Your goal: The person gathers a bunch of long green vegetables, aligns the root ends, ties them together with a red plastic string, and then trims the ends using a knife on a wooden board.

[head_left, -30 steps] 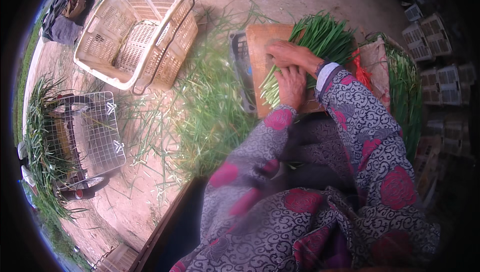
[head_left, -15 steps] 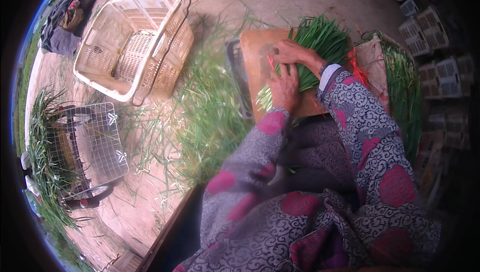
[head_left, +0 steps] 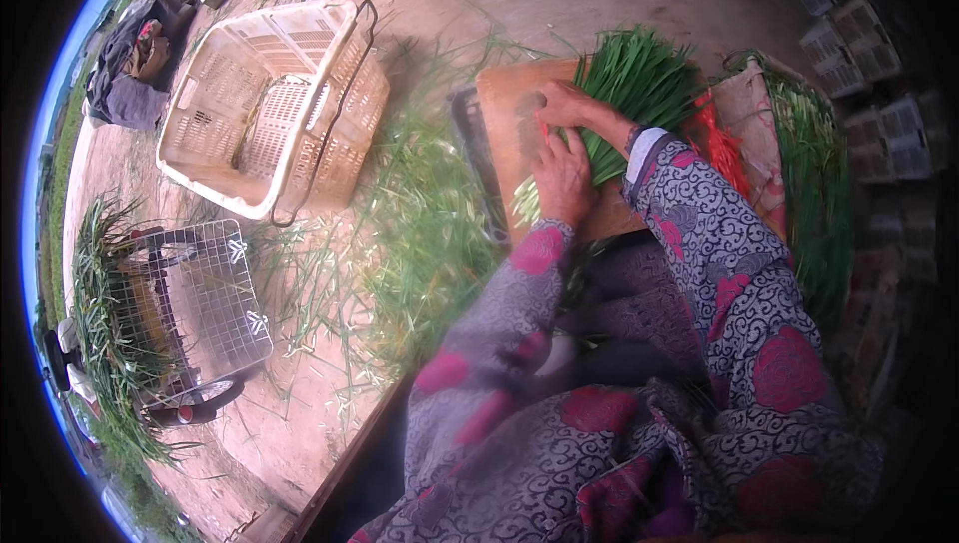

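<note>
A bunch of green garlic chives (head_left: 639,71) lies across a brown board (head_left: 504,103), dark leaf tips pointing away and pale stem ends toward me. My left hand (head_left: 562,178) is closed over the stems near their pale ends. Just beyond it, my right hand (head_left: 579,106) reaches across the bunch with bent fingers, pinching at a thin red strip (head_left: 542,127) beside the stems. The fingertips of both hands nearly meet there, and part of the strip is hidden beneath them. More red strips (head_left: 724,148) hang at the board's right side.
A large cream plastic basket (head_left: 300,158) with a wire handle stands at the left. Loose green leaves (head_left: 425,233) litter the ground beside the board. On the right is a cloth-edged pile of chives (head_left: 807,168). A cart with a wire rack (head_left: 215,293) holds more greens.
The whole view has shifted slightly, so the basket and cart sit a little further right. My right fingers have drawn slightly closer to my left hand; the bunch stays on the board.
</note>
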`<state>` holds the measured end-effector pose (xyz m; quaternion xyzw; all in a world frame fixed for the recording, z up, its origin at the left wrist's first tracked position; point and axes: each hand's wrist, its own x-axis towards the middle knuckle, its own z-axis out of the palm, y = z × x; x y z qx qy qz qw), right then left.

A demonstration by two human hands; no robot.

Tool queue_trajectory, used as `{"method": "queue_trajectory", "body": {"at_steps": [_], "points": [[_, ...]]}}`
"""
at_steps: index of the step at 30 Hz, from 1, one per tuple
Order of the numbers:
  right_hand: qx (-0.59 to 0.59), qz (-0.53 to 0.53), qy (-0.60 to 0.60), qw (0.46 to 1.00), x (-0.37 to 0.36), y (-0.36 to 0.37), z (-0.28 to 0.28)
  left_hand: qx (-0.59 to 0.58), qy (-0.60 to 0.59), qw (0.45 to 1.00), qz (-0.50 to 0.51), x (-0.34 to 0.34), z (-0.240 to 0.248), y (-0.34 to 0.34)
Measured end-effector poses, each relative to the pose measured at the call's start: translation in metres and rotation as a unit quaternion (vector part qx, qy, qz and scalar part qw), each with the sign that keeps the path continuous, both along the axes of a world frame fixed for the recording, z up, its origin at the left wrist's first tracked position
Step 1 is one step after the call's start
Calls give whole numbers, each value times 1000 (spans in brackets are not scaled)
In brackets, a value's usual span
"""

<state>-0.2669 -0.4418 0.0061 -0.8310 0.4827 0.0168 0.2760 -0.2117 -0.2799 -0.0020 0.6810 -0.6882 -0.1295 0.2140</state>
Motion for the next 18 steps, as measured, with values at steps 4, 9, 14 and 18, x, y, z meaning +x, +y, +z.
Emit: {"method": "queue_trajectory", "body": {"at_steps": [4,9,14,18], "points": [[-5,-33,-90,995,-16,4,-3,-4,-14,1000,-2,-5,-7,-4],[-66,-87,-173,979,-16,40,10,-42,26,999,23,3,-18,-1],[12,-97,-317,943,-47,42,3,-78,39,996,33,-1,-25,-4],[60,-74,-346,933,-65,48,2,-91,36,995,31,-5,-28,-6]]}}
